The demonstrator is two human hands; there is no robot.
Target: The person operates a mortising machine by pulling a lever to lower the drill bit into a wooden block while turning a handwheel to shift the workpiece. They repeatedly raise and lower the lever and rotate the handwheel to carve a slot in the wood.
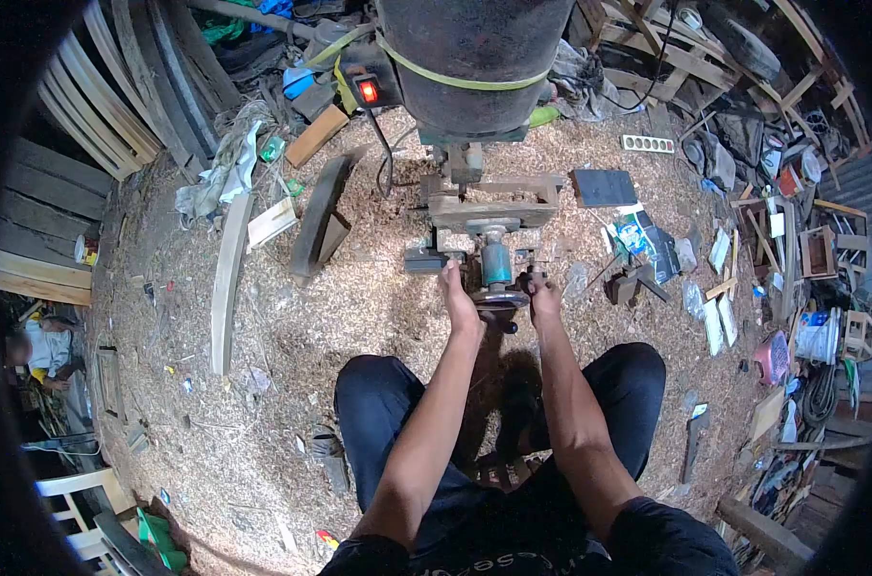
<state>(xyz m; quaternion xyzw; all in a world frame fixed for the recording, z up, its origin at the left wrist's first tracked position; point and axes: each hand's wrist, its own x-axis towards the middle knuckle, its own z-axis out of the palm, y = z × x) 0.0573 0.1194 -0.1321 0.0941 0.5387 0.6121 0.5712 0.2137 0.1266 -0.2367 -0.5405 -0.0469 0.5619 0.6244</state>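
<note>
In front of me, low on a floor-standing machine, is a teal metal screw housing (494, 261) with a dark handwheel (501, 300) at its near end. My left hand (463, 302) is at the wheel's left side, fingers pointing forward beside a dark metal block (424, 259). Those fingers look closed, but what they grip is hidden. On the right, my right hand (545, 296) closes around a small dark handle (529, 279). Beyond the housing sits a wooden clamp frame (493, 204), below the machine's dark drum-like body (472, 67).
Wood shavings cover the floor. Curved timber pieces (229, 288) and a dark beam (321, 216) lie left. To the right are a black board (604, 187), a power strip (647, 144) and scrap wood. A red switch (368, 91) glows. Another person (47, 346) sits far left.
</note>
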